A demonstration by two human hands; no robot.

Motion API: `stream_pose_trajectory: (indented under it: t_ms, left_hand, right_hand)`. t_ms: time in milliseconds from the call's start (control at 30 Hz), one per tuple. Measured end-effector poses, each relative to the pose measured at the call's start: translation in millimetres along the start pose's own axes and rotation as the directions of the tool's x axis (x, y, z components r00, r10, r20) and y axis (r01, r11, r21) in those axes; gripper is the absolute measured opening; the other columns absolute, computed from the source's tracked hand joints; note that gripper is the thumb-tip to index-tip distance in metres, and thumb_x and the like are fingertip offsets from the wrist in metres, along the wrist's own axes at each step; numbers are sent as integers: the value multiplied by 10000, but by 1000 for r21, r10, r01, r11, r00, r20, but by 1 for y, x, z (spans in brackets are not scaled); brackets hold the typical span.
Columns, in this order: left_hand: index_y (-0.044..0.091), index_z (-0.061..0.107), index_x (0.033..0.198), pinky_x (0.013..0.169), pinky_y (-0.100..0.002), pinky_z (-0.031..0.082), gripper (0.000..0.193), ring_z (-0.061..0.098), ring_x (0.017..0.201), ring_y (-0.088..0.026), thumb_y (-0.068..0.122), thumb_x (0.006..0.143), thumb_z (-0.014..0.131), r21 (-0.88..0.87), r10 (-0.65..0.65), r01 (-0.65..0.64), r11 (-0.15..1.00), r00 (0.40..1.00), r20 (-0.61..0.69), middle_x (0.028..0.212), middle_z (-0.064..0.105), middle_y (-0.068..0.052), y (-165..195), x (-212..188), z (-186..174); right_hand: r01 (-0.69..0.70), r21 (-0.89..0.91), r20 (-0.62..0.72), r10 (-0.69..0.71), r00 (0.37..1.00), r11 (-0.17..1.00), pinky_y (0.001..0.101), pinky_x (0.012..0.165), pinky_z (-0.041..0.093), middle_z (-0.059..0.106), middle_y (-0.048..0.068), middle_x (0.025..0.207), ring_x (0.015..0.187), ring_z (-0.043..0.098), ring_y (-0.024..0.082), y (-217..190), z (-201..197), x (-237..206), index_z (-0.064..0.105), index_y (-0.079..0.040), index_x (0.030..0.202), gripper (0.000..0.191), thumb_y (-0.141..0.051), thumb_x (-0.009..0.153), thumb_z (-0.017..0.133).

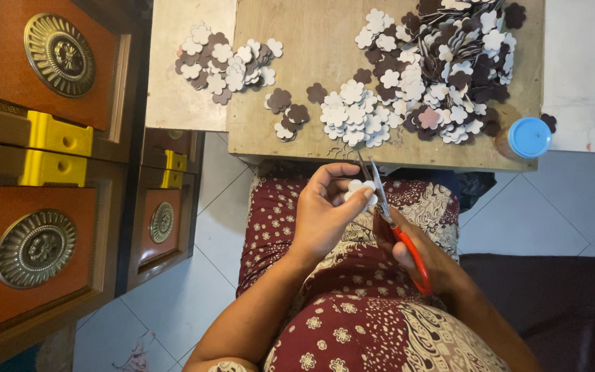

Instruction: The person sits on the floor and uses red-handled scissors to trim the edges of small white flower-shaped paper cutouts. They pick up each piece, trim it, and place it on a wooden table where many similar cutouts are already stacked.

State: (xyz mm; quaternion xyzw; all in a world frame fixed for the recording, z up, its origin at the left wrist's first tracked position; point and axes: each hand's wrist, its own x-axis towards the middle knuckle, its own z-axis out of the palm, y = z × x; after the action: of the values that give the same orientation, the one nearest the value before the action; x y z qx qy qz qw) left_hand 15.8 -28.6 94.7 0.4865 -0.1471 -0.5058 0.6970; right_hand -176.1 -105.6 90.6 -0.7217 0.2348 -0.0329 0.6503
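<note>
**Trimming foam flowers right over the lap**

Tiled floor, carved wooden cabinet [43,172] on one side, and a low wooden worktop [297,131] heaped with brown and white flower cutouts [435,69], all kept within easy reach. Left hand [325,213] has its fingers pinched on one white flower piece [361,187], held up close so the blades meet it. Right hand [418,251] has its fingers closed through the red-handled scissors [397,227].

Left hand [325,210] pinching a small white flower-shaped cutout [359,187]; right hand [414,251] gripping red-handled scissors [397,231], blades apparently open at the cutout's edge. Beyond, on a wooden board [297,124], heaps of white and brown flower pieces [435,76]; blue-lidded jar [528,138] alongside.
</note>
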Motion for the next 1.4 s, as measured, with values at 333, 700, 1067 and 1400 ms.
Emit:
stream_pose_trajectory:
  t_ms: [333,700,1067,1400]
  left_hand:
    - [-25,575,1227,799,-229,584,368,691,892,-106,-33,897,736,-12,-25,26,1000,1000,16,988,705,-90,-3,2,-8]
    - [-29,576,1212,839,-262,608,349,701,914,-122,-44,899,728,-41,-14,16,999,999,44,1013,699,-92,0,7,-16]
    - [-28,602,1213,808,-235,587,316,685,905,-104,-7,922,726,3,32,-32,999,999,-31,1021,700,-84,-3,10,-20]
    - [-24,568,1227,782,-233,582,374,688,927,-121,-5,900,748,-80,14,-18,997,999,-52,1067,691,-120,-10,7,-4]
  right_hand:
    - [-5,-68,4,6,1000,998,358,590,414,525,54,810,678,474,169,2,-5,-3,340,-9,1527,1093,-874,862,286]
    - [-83,-49,30,85,996,995,335,456,415,518,40,710,550,492,143,3,-7,-4,488,-23,1332,1061,-919,793,310]
    - [-130,12,53,129,990,991,295,421,444,502,-2,662,514,500,114,10,-7,-3,529,-64,1006,932,-951,774,359]
    - [-127,30,19,126,992,991,307,472,445,508,14,751,567,500,121,3,-4,1,515,-34,1133,918,-887,819,388]
